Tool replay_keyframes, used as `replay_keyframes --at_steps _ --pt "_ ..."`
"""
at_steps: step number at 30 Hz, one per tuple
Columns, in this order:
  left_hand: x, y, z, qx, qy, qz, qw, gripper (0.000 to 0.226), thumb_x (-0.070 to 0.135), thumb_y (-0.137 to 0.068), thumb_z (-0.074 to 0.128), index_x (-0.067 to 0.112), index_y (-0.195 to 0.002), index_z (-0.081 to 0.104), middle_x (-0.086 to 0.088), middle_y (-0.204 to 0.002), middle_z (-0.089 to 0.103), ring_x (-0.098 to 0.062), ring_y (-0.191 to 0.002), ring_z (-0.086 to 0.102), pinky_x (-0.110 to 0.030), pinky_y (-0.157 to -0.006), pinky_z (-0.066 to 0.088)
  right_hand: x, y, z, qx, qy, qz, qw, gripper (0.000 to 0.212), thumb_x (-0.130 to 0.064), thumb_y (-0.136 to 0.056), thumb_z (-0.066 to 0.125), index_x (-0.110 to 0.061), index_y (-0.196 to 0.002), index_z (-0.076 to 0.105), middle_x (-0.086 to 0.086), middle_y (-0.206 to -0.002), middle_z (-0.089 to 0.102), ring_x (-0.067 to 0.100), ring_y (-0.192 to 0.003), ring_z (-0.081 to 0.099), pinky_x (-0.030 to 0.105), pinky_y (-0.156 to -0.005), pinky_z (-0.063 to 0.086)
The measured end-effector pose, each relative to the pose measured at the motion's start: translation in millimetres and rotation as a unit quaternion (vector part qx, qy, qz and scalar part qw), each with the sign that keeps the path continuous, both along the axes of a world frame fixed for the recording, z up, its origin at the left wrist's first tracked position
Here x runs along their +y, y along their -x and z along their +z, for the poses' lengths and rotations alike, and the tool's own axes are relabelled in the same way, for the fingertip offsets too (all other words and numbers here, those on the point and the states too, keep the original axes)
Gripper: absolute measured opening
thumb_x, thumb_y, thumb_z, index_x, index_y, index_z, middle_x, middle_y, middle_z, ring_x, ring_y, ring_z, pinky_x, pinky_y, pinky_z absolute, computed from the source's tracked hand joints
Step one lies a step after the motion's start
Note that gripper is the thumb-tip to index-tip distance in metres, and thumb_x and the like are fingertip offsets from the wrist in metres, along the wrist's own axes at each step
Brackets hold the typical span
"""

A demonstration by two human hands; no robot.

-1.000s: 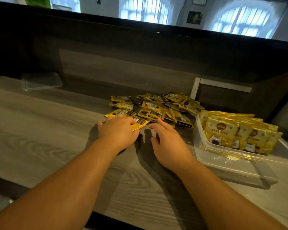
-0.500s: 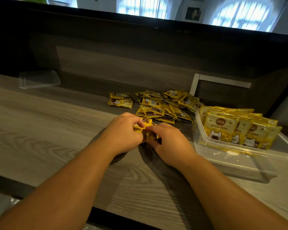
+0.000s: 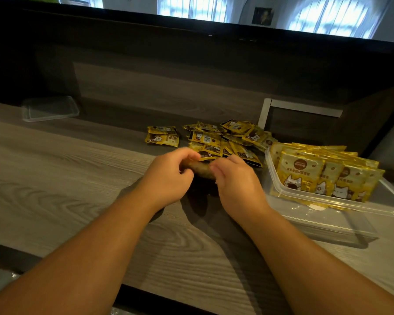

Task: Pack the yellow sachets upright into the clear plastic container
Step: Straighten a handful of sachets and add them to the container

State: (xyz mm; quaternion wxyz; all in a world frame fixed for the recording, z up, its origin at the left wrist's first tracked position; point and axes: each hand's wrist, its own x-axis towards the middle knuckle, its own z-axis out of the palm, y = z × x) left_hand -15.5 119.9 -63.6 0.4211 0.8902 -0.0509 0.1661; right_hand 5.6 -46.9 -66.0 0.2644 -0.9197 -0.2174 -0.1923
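Loose sachets (image 3: 228, 139) lie on the table (image 3: 55, 178), left of the container (image 3: 328, 205) holding upright sachets (image 3: 323, 173).

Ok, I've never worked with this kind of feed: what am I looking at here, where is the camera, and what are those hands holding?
There is no machine: a person works with bare hands, and the single camera sits on their head, looking forward and down. The left hand and right hand together hold a small bunch of sachets, blurred by motion, just above the wooden table. Behind them lies a loose pile of yellow sachets. At the right stands the clear plastic container, with packed sachets upright inside. A clear lid lies far left.
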Motion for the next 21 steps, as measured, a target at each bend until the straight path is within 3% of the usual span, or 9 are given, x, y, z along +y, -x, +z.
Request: replay_keyframes --at_steps 3,7,9,14,18,21 --pt "-7 2 7 -0.01 0.162 0.004 0.987 0.035 0.014 -0.093 0.066 0.04 -0.115 0.059 0.014 -0.113 0.06 -0.005 -0.105 0.059 -0.024 -0.079 0.056 -1 2 1 0.01 -0.145 -0.025 0.989 0.027 -0.025 -0.104 0.046 -0.02 -0.08 0.058 -0.008 -0.077 0.053 0.007 -0.072 0.052 0.025 -0.06 0.04" --pt "-6 3 14 0.053 0.32 -0.054 0.944 0.031 0.01 -0.092 0.067 0.034 -0.111 0.062 -0.002 -0.116 0.068 -0.016 -0.099 0.071 -0.027 -0.073 0.059 1 7 1 0.117 -0.3 -0.032 0.946 0.024 -0.03 -0.104 0.045 -0.026 -0.09 0.064 -0.004 -0.083 0.065 0.015 -0.073 0.066 0.027 -0.05 0.055" --pt "-5 2 13 0.06 0.31 -0.06 0.947 0.033 0.008 -0.091 0.068 0.032 -0.113 0.061 -0.003 -0.114 0.07 -0.016 -0.098 0.072 -0.028 -0.072 0.059 1 7 2 0.112 -0.309 -0.038 0.944 0.021 -0.03 -0.104 0.046 -0.031 -0.091 0.063 -0.006 -0.084 0.066 0.016 -0.074 0.067 0.032 -0.053 0.057" --pt "-9 1 10 0.063 0.274 -0.01 0.96 0.016 0.021 -0.092 0.069 0.023 -0.108 0.069 0.0 -0.099 0.076 -0.017 -0.089 0.075 -0.047 -0.076 0.063 1 10 4 0.169 -0.349 0.01 0.922 0.019 -0.026 -0.104 0.046 -0.031 -0.119 0.057 -0.009 -0.096 0.065 0.012 -0.077 0.068 0.021 -0.049 0.053" --pt "-9 -1 10 0.063 0.305 0.011 0.95 0.016 0.028 -0.088 0.073 0.024 -0.102 0.067 -0.004 -0.099 0.076 -0.022 -0.091 0.074 -0.053 -0.079 0.061 1 13 5 0.119 -0.298 0.007 0.947 0.018 -0.041 -0.095 0.06 -0.035 -0.111 0.054 -0.016 -0.095 0.063 0.006 -0.087 0.065 0.024 -0.065 0.057" --pt "-8 0 13 0.064 0.323 0.005 0.944 0.02 0.029 -0.084 0.074 0.026 -0.101 0.065 -0.007 -0.103 0.073 -0.025 -0.096 0.072 -0.053 -0.083 0.06 -1 13 5 0.095 -0.277 -0.015 0.956 0.021 -0.039 -0.09 0.068 -0.03 -0.103 0.055 -0.015 -0.093 0.063 0.003 -0.084 0.063 0.022 -0.066 0.056"
